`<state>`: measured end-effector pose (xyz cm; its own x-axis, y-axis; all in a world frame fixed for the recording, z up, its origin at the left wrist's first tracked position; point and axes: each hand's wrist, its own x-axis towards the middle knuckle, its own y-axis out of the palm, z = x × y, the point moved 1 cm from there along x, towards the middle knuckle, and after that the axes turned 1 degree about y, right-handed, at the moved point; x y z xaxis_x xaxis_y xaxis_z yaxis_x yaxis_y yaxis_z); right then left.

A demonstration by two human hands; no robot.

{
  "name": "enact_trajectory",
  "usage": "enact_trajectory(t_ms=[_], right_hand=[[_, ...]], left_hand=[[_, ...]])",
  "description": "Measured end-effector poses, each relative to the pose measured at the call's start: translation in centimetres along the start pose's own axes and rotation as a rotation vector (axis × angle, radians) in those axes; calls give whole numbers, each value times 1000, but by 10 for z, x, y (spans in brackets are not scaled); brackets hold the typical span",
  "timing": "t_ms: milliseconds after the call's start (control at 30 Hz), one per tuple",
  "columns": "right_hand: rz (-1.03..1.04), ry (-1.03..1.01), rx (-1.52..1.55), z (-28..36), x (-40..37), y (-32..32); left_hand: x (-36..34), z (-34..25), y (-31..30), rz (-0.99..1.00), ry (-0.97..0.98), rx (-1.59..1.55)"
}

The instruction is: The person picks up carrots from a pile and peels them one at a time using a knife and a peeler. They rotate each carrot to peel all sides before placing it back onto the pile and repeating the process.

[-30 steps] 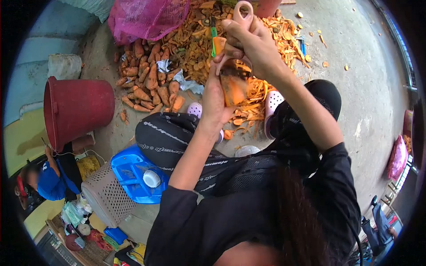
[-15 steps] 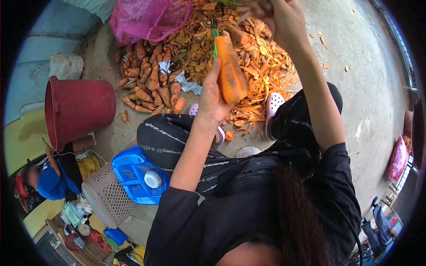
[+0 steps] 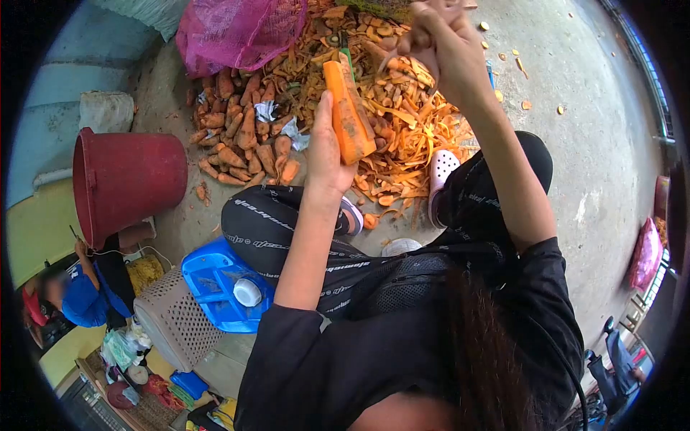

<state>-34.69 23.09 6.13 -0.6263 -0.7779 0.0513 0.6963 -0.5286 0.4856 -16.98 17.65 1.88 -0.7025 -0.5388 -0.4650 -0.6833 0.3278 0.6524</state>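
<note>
Grasping with the left hand (image 3: 330, 154) one thick carrot (image 3: 348, 118), with the palm under it and the thumb along its side. In this grip, tilted above the floor (image 3: 582, 144), showing smooth orange sides and also a brown strip of skin. Closing the right hand (image 3: 447, 44) around a blurred tool (image 3: 430, 65), well apart from the carrot; cannot tell its exact shape. Below both hands, on the floor, a big heap of peelings (image 3: 402, 158). Just beside this heap, a pile of unpeeled carrots (image 3: 244, 129), with a purple net bag (image 3: 237, 36) near. Farther to the left, a red bucket (image 3: 140, 172), lying tilted in the view.
</note>
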Motion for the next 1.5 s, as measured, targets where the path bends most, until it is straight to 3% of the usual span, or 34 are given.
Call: enact_trajectory(t_ms=[67, 167, 200, 267, 467, 567, 700, 800, 900, 1033, 1133, 1233, 1500], right_hand=[[179, 206, 186, -9, -5, -1], [135, 299, 152, -15, -13, 14], [260, 293, 351, -21, -11, 15], [247, 283, 326, -29, -8, 15], [118, 206, 104, -19, 0, 4], [35, 83, -223, -15, -5, 9], [137, 73, 13, -7, -13, 17], [253, 163, 162, -3, -16, 15], [227, 34, 22, -5, -27, 23], [168, 50, 55, -10, -47, 51], [352, 37, 146, -10, -52, 53], [334, -79, 135, -22, -53, 56], [332, -67, 76, -22, -51, 51]], left_hand=[[-4, -1, 10, -53, 35, 46], [-4, 3, 5, -55, 166, 252], [-5, 3, 4, 5, 125, 202], [-6, -1, 2, 131, 46, 99], [3, 0, -17, 235, -42, 6], [1, -4, -7, 78, 44, 27], [-3, -8, 2, -10, 82, 13], [-11, -14, 21, 67, 74, -8], [1, -9, 0, 15, 3, -79], [-3, -12, -8, 118, -48, -109], [-2, -11, -7, 118, -4, -45], [-4, -10, 0, 73, 15, -8], [-1, -6, -6, 39, -55, -72]])
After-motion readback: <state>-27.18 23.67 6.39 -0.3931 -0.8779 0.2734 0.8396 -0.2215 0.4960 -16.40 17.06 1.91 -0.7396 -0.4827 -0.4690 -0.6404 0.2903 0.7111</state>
